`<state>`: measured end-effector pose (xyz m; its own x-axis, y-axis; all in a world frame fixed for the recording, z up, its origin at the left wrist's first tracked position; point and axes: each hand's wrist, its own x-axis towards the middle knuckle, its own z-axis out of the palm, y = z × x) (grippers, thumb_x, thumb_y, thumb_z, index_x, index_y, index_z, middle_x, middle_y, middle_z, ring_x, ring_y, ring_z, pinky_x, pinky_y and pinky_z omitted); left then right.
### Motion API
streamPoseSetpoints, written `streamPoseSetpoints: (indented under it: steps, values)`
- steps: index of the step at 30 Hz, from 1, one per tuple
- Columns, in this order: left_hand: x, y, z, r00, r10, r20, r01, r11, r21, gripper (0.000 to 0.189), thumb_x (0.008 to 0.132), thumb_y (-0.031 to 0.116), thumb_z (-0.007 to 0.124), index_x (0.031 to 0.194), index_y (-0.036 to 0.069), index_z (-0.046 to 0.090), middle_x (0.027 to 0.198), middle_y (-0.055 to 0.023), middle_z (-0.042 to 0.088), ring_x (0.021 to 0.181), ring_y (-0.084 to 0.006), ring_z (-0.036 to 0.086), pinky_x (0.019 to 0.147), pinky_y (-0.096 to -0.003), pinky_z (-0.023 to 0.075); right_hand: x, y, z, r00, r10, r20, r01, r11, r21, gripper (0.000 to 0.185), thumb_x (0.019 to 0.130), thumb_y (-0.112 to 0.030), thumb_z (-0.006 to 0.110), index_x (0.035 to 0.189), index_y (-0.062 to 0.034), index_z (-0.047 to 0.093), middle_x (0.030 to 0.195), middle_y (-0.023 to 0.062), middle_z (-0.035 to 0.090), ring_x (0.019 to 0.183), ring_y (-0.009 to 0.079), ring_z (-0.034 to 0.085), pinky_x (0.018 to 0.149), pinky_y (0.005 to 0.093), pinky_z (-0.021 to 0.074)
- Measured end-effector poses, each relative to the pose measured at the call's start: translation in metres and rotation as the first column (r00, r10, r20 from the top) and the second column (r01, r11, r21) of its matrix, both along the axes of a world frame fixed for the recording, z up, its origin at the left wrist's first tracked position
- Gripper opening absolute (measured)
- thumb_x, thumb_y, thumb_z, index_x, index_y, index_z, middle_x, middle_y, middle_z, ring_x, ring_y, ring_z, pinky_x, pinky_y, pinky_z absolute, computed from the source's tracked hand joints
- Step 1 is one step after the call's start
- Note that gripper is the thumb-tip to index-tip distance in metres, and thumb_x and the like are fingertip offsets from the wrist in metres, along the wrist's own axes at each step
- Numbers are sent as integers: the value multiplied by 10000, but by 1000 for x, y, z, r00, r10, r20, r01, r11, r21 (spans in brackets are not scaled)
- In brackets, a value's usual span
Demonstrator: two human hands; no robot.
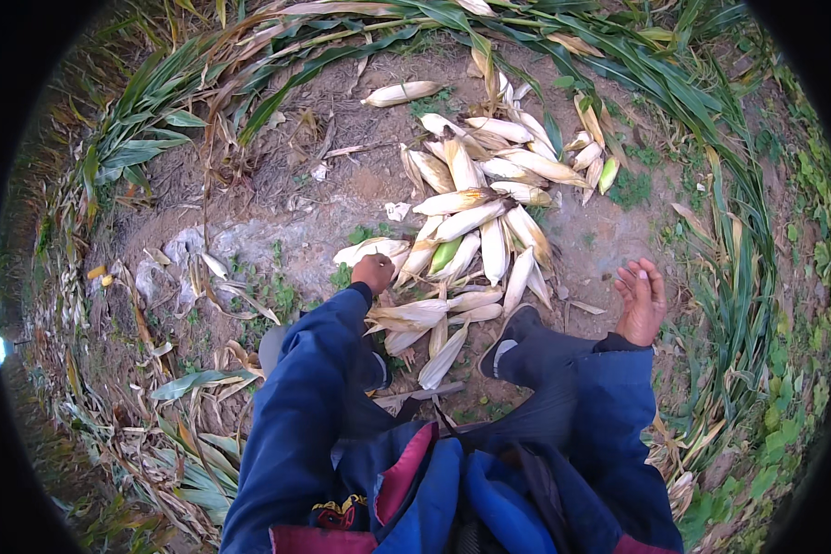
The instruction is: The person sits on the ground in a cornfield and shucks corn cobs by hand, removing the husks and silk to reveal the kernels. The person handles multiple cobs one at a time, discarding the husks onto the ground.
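Several ears of corn in pale, dry husks lie heaped on the bare soil in front of me, a few of them close to my shoes. My left hand (374, 272) is over the left side of the heap, beside a husked-over ear of corn (372, 251); its fingers are curled, and whether they grip anything is hidden. To the right of the heap, my right hand (641, 301) is raised with the palm up, its fingers slightly bent and nothing in them. A greenish ear (445, 255) lies among the pale ones.
Cut green corn stalks (730, 277) curve around the far side and the right. A lone ear (401, 93) lies beyond the heap. Two bare yellow cobs (97, 272) are at the far left. My shoes (516, 339) stand at the heap's near edge, by dry leaves and weeds.
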<state>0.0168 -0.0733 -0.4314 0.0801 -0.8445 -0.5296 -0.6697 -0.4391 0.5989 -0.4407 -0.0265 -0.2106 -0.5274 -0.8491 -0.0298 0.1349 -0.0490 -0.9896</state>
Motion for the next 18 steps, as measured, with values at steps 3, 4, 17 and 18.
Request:
streamPoseSetpoints:
  steps: [3,4,17,18]
  values:
    - [-14,2,-62,950,-171,260,135,979,150,341,814,293,619,1047,82,751,1034,-218,717,984,-382,687,914,-433,531,-30,1,-17,995,-72,69,58,982,181,242,968,-174,642,1180,-58,634,1027,79,688,867,174,693,724,283,559]
    - [-16,2,-78,940,-177,291,113,968,224,347,816,279,609,1054,67,747,1048,-220,715,1011,-381,682,926,-437,525,-36,0,-23,986,-131,101,94,946,310,246,970,-179,639,1186,-60,631,1014,77,690,854,173,694,717,285,560]
    - [28,9,-215,970,213,114,-241,893,380,575,767,183,660,1288,-25,538,1127,-268,644,1046,-390,631,913,-441,513,-53,-5,-34,987,-160,4,146,912,383,275,987,-205,617,1220,-60,603,986,70,697,816,166,695,674,275,557]
    - [25,11,-217,931,364,-3,-334,857,393,583,770,167,668,1303,-20,526,1068,-252,650,969,-360,646,847,-424,527,-52,-6,-34,987,-159,15,141,913,383,275,987,-203,616,1221,-60,602,985,71,697,817,166,695,675,276,559]
